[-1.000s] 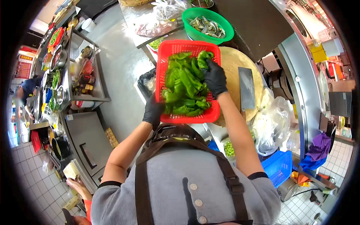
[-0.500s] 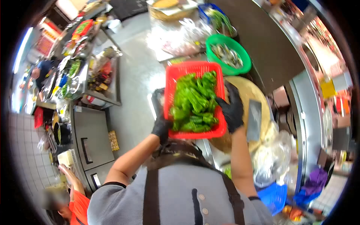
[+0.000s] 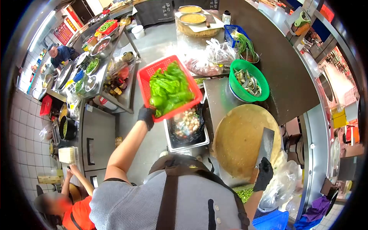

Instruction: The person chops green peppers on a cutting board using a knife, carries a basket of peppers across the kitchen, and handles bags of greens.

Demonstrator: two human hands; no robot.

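My left hand (image 3: pixel 146 118), in a black glove, grips the lower left corner of a red plastic basket (image 3: pixel 142 78). Leafy green peppers (image 3: pixel 170 88) fill the basket, which is tilted and held up over the floor and a bin. Low on the right, my right hand (image 3: pixel 264 174), also gloved, is beside the wooden handle of a cleaver (image 3: pixel 265 145). Its fingers are partly curled but not wrapped round the handle; whether they touch it is unclear. The cleaver lies on the right side of a round chopping board (image 3: pixel 241 134).
A lined white bin (image 3: pixel 188 145) with scraps stands below the basket. On the counter are a green colander (image 3: pixel 235 90) of small fish, bagged meat (image 3: pixel 201 65) and a blue basket (image 3: pixel 230 38). A person in orange (image 3: pixel 78 211) is at lower left; another (image 3: pixel 61 55) stands farther back.
The basket has shifted left and tilted, and only my left hand holds it now. My right hand has let go of it and moved down beside the cleaver's handle. The bin has come into view.
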